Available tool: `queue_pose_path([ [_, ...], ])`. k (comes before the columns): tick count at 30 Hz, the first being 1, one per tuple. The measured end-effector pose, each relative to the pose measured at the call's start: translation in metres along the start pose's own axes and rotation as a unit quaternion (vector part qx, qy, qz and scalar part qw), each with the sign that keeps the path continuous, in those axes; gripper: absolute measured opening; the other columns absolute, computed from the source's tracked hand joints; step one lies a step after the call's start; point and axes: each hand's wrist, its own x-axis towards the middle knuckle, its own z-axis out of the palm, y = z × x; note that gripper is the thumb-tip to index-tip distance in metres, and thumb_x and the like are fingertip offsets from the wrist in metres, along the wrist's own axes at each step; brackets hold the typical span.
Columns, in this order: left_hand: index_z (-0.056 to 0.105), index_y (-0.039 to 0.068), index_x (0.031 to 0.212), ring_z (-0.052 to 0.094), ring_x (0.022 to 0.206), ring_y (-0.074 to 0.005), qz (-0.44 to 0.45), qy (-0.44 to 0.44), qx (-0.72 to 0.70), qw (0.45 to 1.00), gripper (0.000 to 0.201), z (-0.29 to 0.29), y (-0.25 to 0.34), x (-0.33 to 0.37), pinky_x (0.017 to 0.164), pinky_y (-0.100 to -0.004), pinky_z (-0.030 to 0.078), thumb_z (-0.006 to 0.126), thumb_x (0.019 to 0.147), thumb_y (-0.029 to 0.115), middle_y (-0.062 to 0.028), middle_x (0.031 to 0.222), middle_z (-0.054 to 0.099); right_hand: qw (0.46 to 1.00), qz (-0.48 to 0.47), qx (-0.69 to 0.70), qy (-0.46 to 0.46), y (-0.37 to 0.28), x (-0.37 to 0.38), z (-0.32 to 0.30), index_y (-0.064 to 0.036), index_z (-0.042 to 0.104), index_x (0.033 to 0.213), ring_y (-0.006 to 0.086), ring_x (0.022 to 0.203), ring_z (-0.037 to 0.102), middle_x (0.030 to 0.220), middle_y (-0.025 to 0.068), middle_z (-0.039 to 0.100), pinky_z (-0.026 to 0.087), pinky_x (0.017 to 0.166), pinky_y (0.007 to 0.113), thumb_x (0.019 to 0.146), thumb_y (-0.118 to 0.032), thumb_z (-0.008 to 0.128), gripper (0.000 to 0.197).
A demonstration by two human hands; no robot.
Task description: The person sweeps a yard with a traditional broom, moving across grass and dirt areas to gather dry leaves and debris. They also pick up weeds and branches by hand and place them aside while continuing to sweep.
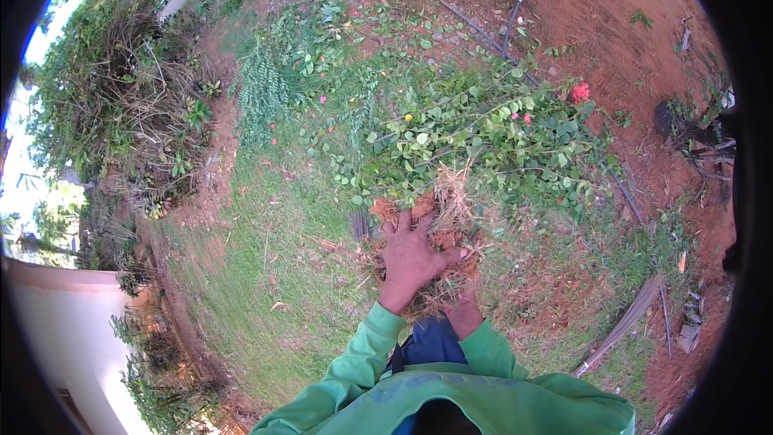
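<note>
Head view looks down on a person's two bare hands at work low over the grass [290,274], on a loose heap of reddish soil and dry grass [455,197] that sits just in front of the dark blue trousers [435,344], near the middle of the ground in sight. The left hand [411,262] lies back upward across the near left part of the heap, its fingers spread and pointing away from the body, the thumb stretched out to the right over the straw. The right hand [465,314] reaches in from the lower right; only its wrist end shows clearly, the rest being hidden by the heap and the other hand, so whether it grips or lies flat cannot be told. Green sleeves [354,354] cover both forearms. Just left of the heap stands a small dark, ridged thing [360,225], too blurred to name. Directly beyond the heap spreads a pile of leafy green branches [491,141], with a red flower cluster [580,93] at its right side. Past the branches, a dark hose [475,28] runs across bare red earth [604,0]. Dense shrubs [121,105] fill the upper left, and a white wall [68,322] stands at the lower left.
</note>
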Motion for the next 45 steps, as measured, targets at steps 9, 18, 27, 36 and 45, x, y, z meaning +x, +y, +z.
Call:
queue_pose_path([
  [9,0.057,0.014,0.127,0.044,0.109,-0.045,-0.027,-0.062,-0.01,0.998,0.086,-0.054,-0.104,0.113,0.092,-0.0511,0.042,0.076,0.058,0.061,-0.0201,0.126,0.046,1.0,-0.005,0.009,0.008,0.088,0.113,0.073,-0.0062,0.051,0.126,0.0322,0.109,0.057,0.122,0.0149,0.057,0.047,0.095,0.047,0.092,-0.046,0.035,0.055],
  [18,0.053,0.01,0.131,0.046,0.113,-0.0399,0.009,-0.141,-0.03,0.99,0.095,-0.092,-0.199,0.213,0.102,-0.0502,0.031,0.069,0.06,0.07,-0.0218,0.118,0.049,0.996,-0.04,-0.014,0.078,0.159,0.212,0.124,-0.0051,0.057,0.115,0.0319,0.102,0.06,0.111,0.0155,0.062,0.05,0.09,0.047,0.091,-0.047,0.034,0.054],
  [27,0.056,0.011,0.128,0.046,0.109,-0.0449,0.106,-0.061,-0.011,0.992,0.094,-0.139,-0.39,0.36,0.095,-0.0523,0.04,0.073,0.056,0.07,-0.0222,0.119,0.047,0.988,-0.121,-0.066,0.063,0.309,0.397,0.164,-0.0065,0.052,0.124,0.0305,0.106,0.057,0.117,0.014,0.058,0.048,0.092,0.046,0.085,-0.061,0.038,0.068],
  [36,0.04,0.012,0.142,0.027,0.136,-0.0412,0.133,0.056,-0.08,0.986,0.098,-0.419,-0.472,0.731,0.114,-0.0441,0.024,0.078,0.063,0.056,-0.0256,0.148,0.026,0.979,-0.066,-0.17,-0.092,0.378,0.773,0.513,-0.0123,0.058,0.116,0.0267,0.104,0.056,0.114,0.0122,0.058,0.046,0.089,0.059,0.087,-0.036,0.047,0.039],
  [45,0.06,-0.003,0.115,0.061,0.096,-0.0396,0.235,0.174,-0.036,0.956,0.04,-0.403,-0.638,0.749,0.086,-0.0437,0.049,0.064,0.084,0.023,-0.0265,0.104,0.062,0.887,-0.002,-0.463,0.004,0.408,0.75,0.378,-0.0012,0.048,0.133,0.0199,0.102,0.063,0.127,0.0135,0.057,0.053,0.072,0.027,0.082,0.008,0.047,0.051],
])
